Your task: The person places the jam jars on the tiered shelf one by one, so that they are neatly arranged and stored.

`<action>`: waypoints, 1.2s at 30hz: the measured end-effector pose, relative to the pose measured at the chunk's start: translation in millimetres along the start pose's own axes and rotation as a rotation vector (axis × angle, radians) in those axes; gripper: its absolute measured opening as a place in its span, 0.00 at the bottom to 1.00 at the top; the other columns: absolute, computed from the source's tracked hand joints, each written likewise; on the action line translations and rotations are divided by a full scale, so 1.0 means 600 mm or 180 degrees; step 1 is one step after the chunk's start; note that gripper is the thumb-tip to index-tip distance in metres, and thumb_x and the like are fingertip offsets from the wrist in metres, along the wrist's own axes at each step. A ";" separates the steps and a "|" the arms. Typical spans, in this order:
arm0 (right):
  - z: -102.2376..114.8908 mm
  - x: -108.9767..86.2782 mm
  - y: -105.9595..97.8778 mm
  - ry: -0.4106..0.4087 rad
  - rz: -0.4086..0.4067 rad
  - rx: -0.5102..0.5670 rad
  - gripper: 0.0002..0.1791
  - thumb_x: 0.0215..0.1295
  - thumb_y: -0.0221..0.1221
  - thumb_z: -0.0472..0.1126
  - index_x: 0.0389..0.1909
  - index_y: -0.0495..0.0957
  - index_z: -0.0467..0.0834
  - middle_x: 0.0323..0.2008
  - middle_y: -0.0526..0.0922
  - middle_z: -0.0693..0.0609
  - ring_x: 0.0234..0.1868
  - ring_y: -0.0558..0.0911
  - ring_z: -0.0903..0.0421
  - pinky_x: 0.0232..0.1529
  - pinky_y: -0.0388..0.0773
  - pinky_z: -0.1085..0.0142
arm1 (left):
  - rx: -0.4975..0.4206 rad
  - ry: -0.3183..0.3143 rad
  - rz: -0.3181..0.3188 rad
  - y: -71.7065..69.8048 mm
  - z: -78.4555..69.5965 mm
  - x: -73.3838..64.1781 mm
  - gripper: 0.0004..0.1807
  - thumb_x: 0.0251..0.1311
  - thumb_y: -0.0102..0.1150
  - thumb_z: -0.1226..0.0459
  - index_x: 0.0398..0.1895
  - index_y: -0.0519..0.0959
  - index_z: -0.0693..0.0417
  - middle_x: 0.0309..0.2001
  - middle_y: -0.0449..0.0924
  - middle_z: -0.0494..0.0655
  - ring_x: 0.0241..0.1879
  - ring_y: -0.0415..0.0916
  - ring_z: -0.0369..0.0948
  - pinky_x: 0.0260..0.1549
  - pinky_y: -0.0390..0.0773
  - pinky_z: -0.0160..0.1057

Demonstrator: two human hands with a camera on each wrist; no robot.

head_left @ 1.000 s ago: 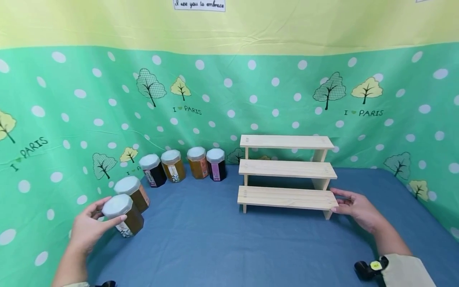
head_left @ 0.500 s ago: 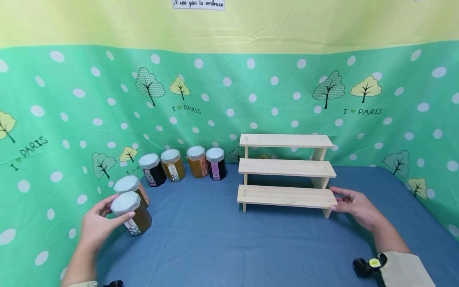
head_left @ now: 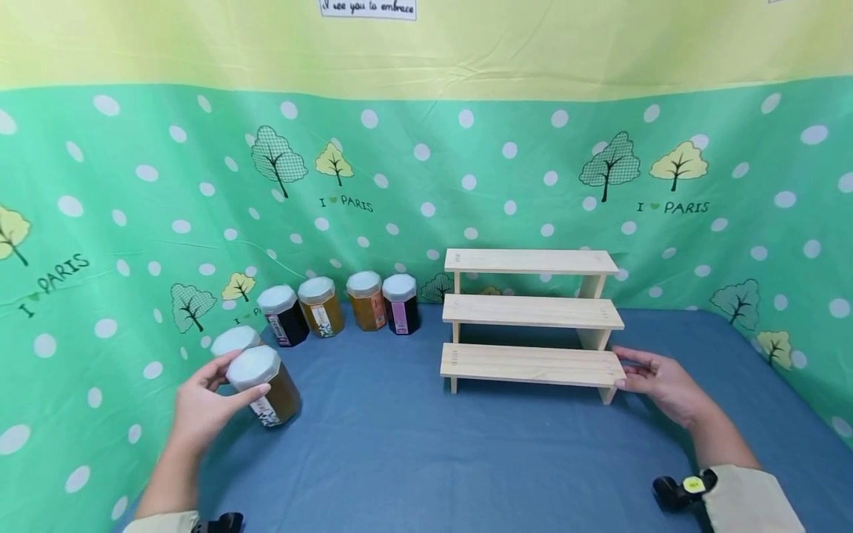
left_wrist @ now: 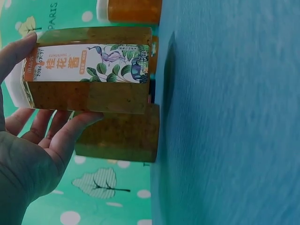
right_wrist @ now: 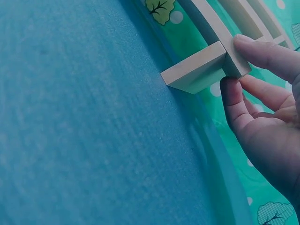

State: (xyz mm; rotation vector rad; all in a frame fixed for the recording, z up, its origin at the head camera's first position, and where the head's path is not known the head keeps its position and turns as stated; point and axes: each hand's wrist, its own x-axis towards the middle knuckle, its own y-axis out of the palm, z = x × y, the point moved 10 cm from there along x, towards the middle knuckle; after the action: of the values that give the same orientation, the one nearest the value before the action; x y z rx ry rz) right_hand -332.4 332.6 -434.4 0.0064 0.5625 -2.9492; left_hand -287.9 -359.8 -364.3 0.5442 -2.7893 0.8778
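My left hand (head_left: 203,403) grips a six-sided jam jar (head_left: 283,396) near its white lid, thumb on the near side and fingers behind. Brown-amber jam fills it, and its white label (left_wrist: 93,63) carries flowers and Chinese characters. In the left wrist view its base hangs a little above the cloth, over its shadow. Another amber jar (left_wrist: 122,136) stands behind it, mostly hidden in the head view. At the right, my right hand (head_left: 666,385) pinches the end of the lowest step of a three-step wooden rack (head_left: 533,364) between thumb and fingers.
Two dark jars, one with a purple label (head_left: 401,318), and two amber jars (head_left: 323,314) stand along the back left. A blue cloth (head_left: 426,459) covers the table. Green and yellow printed fabric (head_left: 426,170) hangs behind and at the sides.
My left hand has carried the jam jar to the right and slightly away from me, now covering more of the jar behind. My right hand stays at the rack's end.
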 end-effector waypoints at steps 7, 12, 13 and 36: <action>0.000 -0.002 0.001 0.0008 -0.0008 0.0043 0.42 0.64 0.64 0.39 0.71 0.53 0.26 0.65 0.62 0.26 0.46 0.75 0.73 0.45 0.75 0.75 | -0.0081 0.0021 0.0022 0.019 -0.013 -0.001 0.43 0.46 0.78 0.58 0.67 0.70 0.58 0.57 0.73 0.54 0.46 0.67 0.23 0.40 0.71 0.20; -0.001 -0.002 0.000 -0.0016 -0.0022 0.0087 0.42 0.64 0.64 0.38 0.70 0.53 0.25 0.64 0.63 0.26 0.46 0.76 0.72 0.45 0.76 0.73 | -0.0108 0.0091 0.0073 0.033 -0.025 0.001 0.44 0.46 0.78 0.58 0.68 0.70 0.57 0.58 0.74 0.57 0.46 0.68 0.23 0.41 0.71 0.22; -0.001 -0.002 -0.001 -0.0021 -0.0023 0.0099 0.42 0.63 0.64 0.38 0.70 0.53 0.25 0.64 0.64 0.26 0.46 0.76 0.71 0.45 0.76 0.73 | -0.0096 0.0094 0.0078 0.036 -0.027 0.001 0.44 0.46 0.78 0.57 0.68 0.70 0.56 0.58 0.74 0.57 0.45 0.69 0.24 0.41 0.71 0.22; -0.004 0.000 -0.001 -0.0001 0.0014 0.0133 0.43 0.63 0.65 0.38 0.71 0.53 0.26 0.66 0.60 0.25 0.46 0.75 0.74 0.45 0.76 0.73 | -0.0340 0.0333 0.0263 0.104 -0.078 0.012 0.42 0.47 0.78 0.57 0.67 0.71 0.54 0.53 0.74 0.51 0.46 0.70 0.36 0.37 0.72 0.26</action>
State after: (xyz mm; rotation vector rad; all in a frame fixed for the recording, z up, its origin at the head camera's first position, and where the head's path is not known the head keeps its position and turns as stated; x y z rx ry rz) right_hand -332.6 334.1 -436.1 0.0114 0.4999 -2.9561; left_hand -316.2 -287.3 -356.5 0.3581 -2.7606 0.7445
